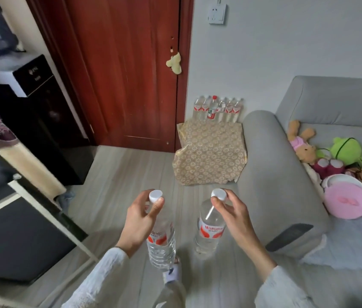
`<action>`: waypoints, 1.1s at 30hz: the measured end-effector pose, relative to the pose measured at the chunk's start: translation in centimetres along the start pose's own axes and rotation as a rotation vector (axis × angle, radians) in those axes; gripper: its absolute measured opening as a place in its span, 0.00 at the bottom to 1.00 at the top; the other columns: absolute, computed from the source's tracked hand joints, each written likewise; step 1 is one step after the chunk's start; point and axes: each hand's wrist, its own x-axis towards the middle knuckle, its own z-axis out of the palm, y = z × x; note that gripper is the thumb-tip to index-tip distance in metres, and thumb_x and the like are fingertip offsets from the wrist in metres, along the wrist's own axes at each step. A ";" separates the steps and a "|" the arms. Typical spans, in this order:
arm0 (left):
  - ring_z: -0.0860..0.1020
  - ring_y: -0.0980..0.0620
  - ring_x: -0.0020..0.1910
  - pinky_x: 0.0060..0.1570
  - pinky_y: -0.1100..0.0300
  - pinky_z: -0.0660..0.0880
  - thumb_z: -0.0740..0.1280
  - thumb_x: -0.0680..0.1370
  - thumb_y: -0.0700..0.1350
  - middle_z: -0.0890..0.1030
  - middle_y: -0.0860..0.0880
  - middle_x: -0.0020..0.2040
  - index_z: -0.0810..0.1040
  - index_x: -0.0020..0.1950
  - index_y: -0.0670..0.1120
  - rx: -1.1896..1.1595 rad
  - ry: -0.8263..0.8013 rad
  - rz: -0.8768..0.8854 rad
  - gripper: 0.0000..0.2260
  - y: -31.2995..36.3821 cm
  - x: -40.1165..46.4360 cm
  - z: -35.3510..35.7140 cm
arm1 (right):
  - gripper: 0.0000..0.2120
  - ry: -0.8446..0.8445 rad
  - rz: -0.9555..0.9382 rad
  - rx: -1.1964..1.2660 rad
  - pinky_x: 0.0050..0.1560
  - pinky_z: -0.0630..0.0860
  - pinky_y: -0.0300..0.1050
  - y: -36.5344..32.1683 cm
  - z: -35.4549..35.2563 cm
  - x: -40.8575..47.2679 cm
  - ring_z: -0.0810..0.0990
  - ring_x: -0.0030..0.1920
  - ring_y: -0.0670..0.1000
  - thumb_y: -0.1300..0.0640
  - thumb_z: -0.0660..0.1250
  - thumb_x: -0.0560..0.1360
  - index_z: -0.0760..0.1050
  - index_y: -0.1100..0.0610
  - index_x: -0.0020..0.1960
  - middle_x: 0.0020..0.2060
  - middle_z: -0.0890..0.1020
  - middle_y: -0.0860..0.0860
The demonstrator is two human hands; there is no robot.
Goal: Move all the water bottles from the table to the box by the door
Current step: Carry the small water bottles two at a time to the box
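Observation:
My left hand (141,221) grips a clear water bottle (161,243) by its white cap, and the bottle hangs upright over the floor. My right hand (231,214) pinches the white cap of a second clear bottle (209,232) with a red and white label. Ahead, by the red door (126,74), a box covered in gold patterned paper (211,154) stands against the wall. Several water bottles (219,108) stand in a row at the box's far side, one with a red cap.
A grey sofa (273,174) with stuffed toys (326,150) and a pink round case (345,201) fills the right. A black cabinet (42,121) and a dark table edge (48,210) stand at the left. Pale wood floor (126,174) runs between them toward the box.

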 end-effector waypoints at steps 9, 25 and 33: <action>0.80 0.49 0.46 0.44 0.57 0.76 0.65 0.74 0.50 0.81 0.50 0.43 0.75 0.48 0.55 -0.043 -0.082 0.046 0.04 2.6 22.1 3.7 | 0.06 0.046 -0.025 -0.082 0.59 0.73 0.54 -0.6 -0.6 20.4 0.78 0.54 0.54 0.57 0.67 0.72 0.75 0.50 0.48 0.48 0.80 0.50; 0.79 0.52 0.50 0.47 0.63 0.74 0.68 0.73 0.47 0.79 0.58 0.45 0.73 0.49 0.54 0.066 -0.181 -0.009 0.06 2.8 51.1 12.4 | 0.11 0.022 0.017 -0.148 0.57 0.71 0.45 3.5 -3.9 49.3 0.77 0.53 0.49 0.57 0.70 0.70 0.72 0.44 0.47 0.48 0.79 0.48; 0.77 0.49 0.55 0.55 0.54 0.73 0.70 0.72 0.46 0.79 0.51 0.50 0.75 0.55 0.46 0.210 -0.199 -0.015 0.13 4.5 66.1 16.1 | 0.16 -0.022 0.006 -0.290 0.56 0.71 0.47 4.5 -5.7 65.5 0.74 0.53 0.53 0.59 0.74 0.66 0.74 0.57 0.51 0.48 0.76 0.50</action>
